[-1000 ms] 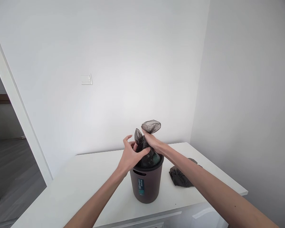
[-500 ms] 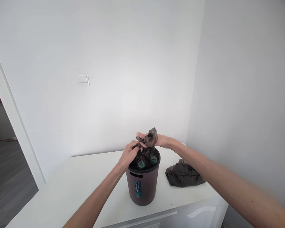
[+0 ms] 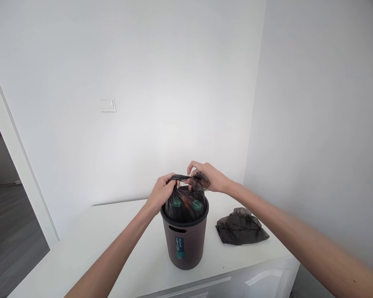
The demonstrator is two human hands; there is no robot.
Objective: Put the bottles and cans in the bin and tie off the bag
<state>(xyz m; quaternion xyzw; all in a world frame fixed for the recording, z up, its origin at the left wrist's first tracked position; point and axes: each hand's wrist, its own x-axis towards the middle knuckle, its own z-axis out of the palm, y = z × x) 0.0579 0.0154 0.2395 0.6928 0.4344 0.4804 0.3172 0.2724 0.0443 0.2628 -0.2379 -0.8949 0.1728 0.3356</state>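
Observation:
A dark brown trash can with a black rim and a blue-green label stands upright on a white cabinet top. Inside it sits a thin black garbage bag, its upper part rising above the rim. Green-topped items show dimly through the plastic. My left hand is closed on one gathered side of the bag's mouth, at the left of the rim. Higher and to the right, my right hand pinches the other bunched side, with a crumpled tuft hanging off it. A twisted strip of plastic stretches between both hands.
Another crumpled black plastic bag lies on the cabinet top, right of the can. White walls meet in a corner behind, with a light switch on the left one. A door frame stands at far left.
My hands have moved apart, the left one leftward and the right one slightly rightward. The plastic between them is now stretched, and more of the bag's contents shows through.

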